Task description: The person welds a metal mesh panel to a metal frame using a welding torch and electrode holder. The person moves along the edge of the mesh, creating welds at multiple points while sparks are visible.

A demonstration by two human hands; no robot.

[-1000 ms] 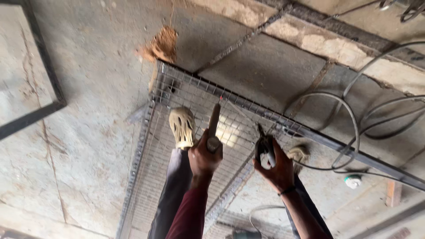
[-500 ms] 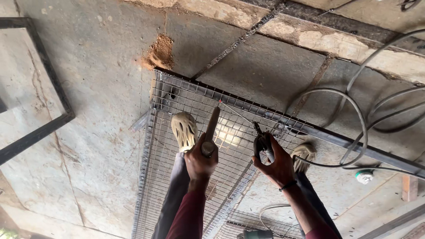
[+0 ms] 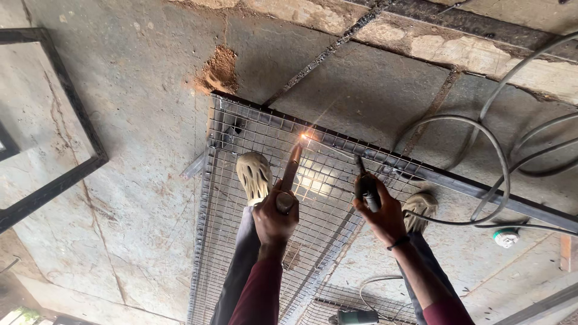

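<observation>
My left hand (image 3: 276, 218) grips a brown, stick-like handle (image 3: 291, 170) that points at the far bar of a metal frame filled with wire mesh (image 3: 253, 129) lying on the concrete floor. My right hand (image 3: 380, 212) holds a black electrode holder (image 3: 367, 191). Its thin rod (image 3: 334, 151) reaches left to a bright spark (image 3: 306, 138) on the mesh near the frame bar. Both of my shoes stand on the mesh, the left shoe (image 3: 254, 174) beside my left hand and the right shoe (image 3: 421, 207) behind my right hand.
Grey cables (image 3: 481, 129) loop across the floor at the right. A black metal frame (image 3: 72, 114) lies at the left. An angle grinder (image 3: 355, 316) lies at the bottom near a second mesh panel. A small white and green object (image 3: 506, 236) sits at the right.
A bright spark now shows where the rod tip meets the mesh. Both hands have stayed in nearly the same place over the mesh, and the view has shifted slightly.
</observation>
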